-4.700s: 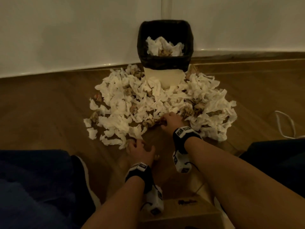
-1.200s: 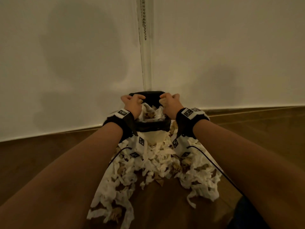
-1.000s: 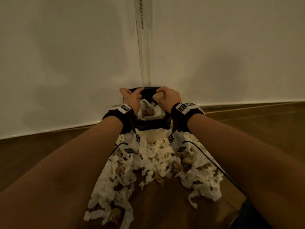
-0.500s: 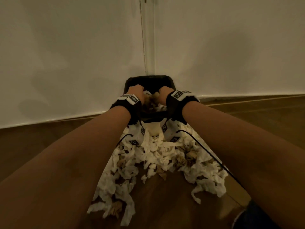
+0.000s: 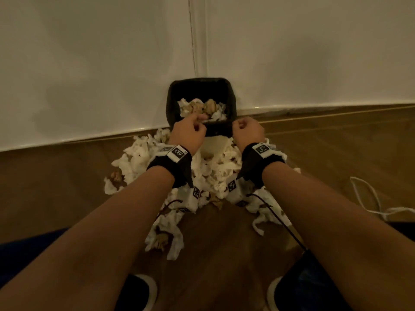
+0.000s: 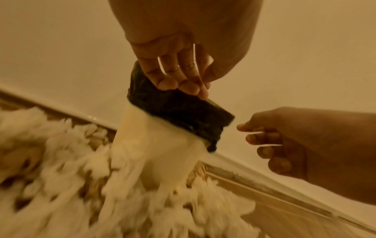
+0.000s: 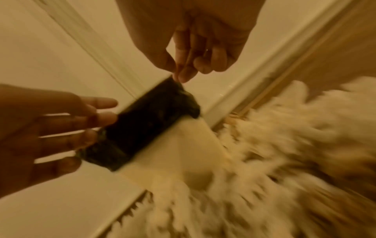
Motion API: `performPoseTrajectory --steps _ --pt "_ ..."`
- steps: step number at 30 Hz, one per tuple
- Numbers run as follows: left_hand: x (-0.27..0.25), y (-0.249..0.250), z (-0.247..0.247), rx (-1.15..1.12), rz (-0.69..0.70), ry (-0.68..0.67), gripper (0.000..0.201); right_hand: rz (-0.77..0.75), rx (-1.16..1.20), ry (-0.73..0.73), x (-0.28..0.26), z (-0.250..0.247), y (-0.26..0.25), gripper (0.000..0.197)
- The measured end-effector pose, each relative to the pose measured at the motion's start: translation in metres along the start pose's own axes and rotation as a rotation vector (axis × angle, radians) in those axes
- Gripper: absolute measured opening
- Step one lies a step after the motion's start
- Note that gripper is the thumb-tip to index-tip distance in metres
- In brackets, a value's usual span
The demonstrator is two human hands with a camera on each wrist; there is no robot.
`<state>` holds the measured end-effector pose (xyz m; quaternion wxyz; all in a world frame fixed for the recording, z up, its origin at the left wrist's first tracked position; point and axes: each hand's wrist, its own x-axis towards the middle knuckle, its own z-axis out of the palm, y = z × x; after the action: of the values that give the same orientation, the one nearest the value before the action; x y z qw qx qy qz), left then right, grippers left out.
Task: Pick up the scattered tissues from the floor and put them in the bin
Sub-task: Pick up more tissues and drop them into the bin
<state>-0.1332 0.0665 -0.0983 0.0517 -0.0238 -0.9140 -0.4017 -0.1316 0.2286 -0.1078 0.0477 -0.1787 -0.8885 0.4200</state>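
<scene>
The bin (image 5: pixel 172 102) with a black liner stands against the wall and holds white and brown crumpled tissues (image 5: pixel 202 107). A big pile of tissues (image 5: pixel 215 169) lies on the floor in front of it and around its pale base. My left hand (image 5: pixel 197 122) hovers at the bin's front rim with relaxed fingers and holds nothing; the left wrist view shows the left hand (image 6: pixel 183 83) before the liner (image 6: pixel 177 111). My right hand (image 5: pixel 243 126) hangs beside the bin's right front corner, loosely curled and empty, the right hand (image 7: pixel 183 72) just above the liner (image 7: pixel 148 127).
A white wall with a skirting board runs behind the bin. A white cable (image 5: pixel 370 198) lies on the wooden floor at the right. My shoes (image 5: pixel 146 288) and dark trouser legs frame the bottom of the head view.
Both hands have drawn back from inside the bin to its front rim, and the tissues they carried lie in the bin. The head view has tilted downward.
</scene>
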Motion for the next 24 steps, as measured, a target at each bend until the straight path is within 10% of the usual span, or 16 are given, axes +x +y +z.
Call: performPoseTrajectory --steps 12,24 --pt "-0.099 -0.061 0.077 0.246 -0.199 -0.387 0.021 0.243 -0.313 -0.335 -0.078 0.034 0.118 0.024" --pt "-0.127 -0.102 0.103 0.587 -0.153 -0.602 0.048 -0.275 -0.584 -0.681 -0.09 0.093 0.129 0.055"
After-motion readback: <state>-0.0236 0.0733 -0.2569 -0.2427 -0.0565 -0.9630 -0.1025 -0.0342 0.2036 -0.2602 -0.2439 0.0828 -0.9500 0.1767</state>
